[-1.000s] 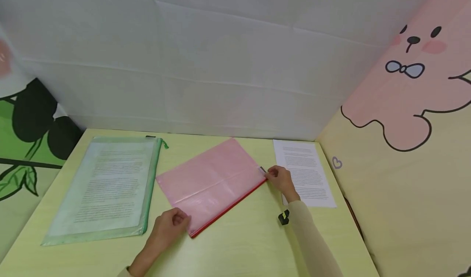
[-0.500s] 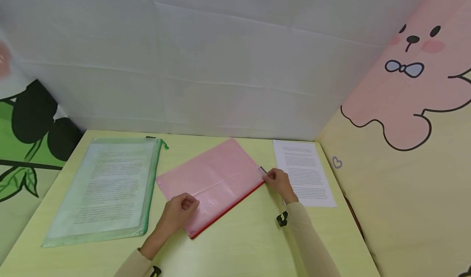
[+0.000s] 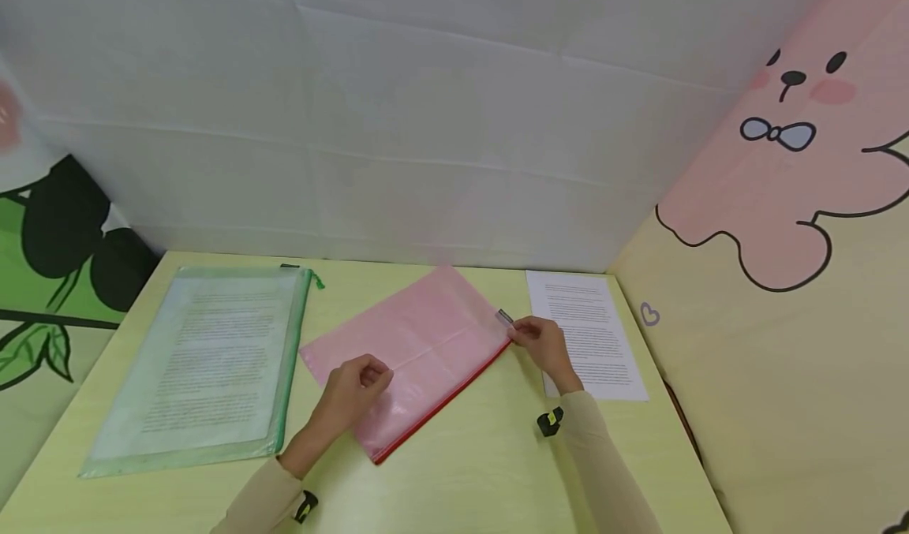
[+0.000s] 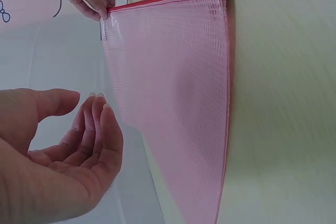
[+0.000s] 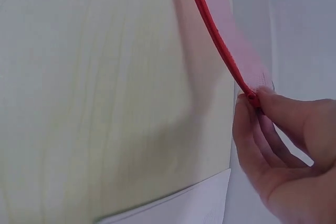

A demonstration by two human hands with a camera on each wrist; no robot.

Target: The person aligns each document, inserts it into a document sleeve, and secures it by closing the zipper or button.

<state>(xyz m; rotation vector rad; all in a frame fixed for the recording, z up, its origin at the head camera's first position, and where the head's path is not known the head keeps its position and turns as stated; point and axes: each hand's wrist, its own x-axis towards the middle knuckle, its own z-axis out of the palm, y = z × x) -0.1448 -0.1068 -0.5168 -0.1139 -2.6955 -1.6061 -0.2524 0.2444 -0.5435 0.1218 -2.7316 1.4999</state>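
Observation:
A pink zip document pouch [image 3: 419, 345] lies slanted at the middle of the table, its red zipper [image 3: 440, 404] along the near right edge. My right hand [image 3: 543, 346] pinches the pouch's right corner at the zipper end, as the right wrist view shows, with thumb and fingertips on the red end [image 5: 252, 99]. That corner is lifted a little, and a shadow falls below it. Over the pouch's left part hovers my left hand [image 3: 355, 392]. In the left wrist view its fingers are loosely bent, with a gap between thumb and fingertips and nothing in it.
On the left of the table lies a green zip pouch [image 3: 213, 360] with a printed sheet inside. A printed white sheet [image 3: 589, 329] lies at the right, partly behind my right hand. A white curtain [image 3: 440, 124] rises behind the table's far edge.
My left hand has left the pouch's near left corner and moved up and right over the pouch. My right hand keeps its pinch and has shifted slightly; the pouch has moved a little.

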